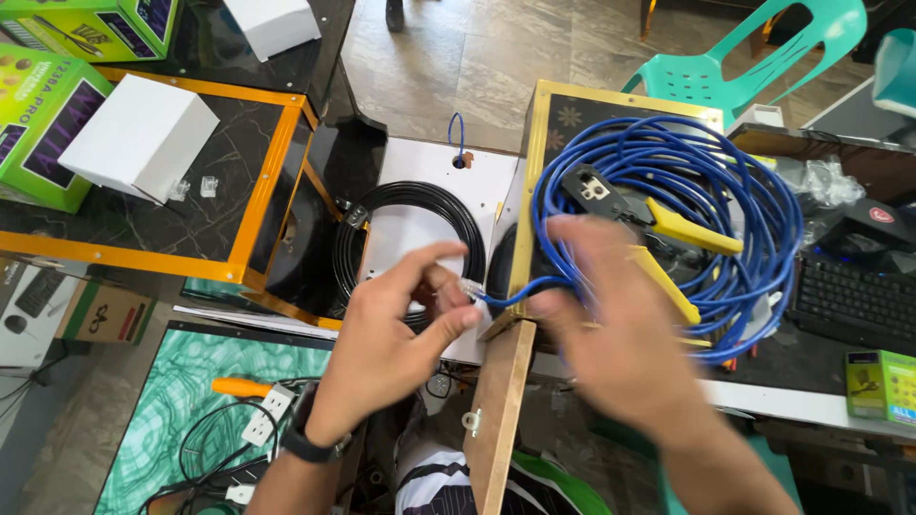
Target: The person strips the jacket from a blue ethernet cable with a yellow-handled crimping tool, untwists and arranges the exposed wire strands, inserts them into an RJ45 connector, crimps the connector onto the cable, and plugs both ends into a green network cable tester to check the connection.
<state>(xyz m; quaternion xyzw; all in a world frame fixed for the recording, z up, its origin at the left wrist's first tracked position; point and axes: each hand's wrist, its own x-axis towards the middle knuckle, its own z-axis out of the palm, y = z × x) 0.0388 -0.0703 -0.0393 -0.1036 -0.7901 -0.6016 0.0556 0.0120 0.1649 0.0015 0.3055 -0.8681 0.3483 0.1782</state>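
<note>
Head view: left hand [391,329] grip pinches the blue cable [668,181] end; right hand's [611,324] unclear.

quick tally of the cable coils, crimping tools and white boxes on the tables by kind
Cable coils: 2, the blue coil and the black coil
Crimping tools: 1, the yellow-handled crimper
White boxes: 2, the near box and the far box
Total: 5
</note>
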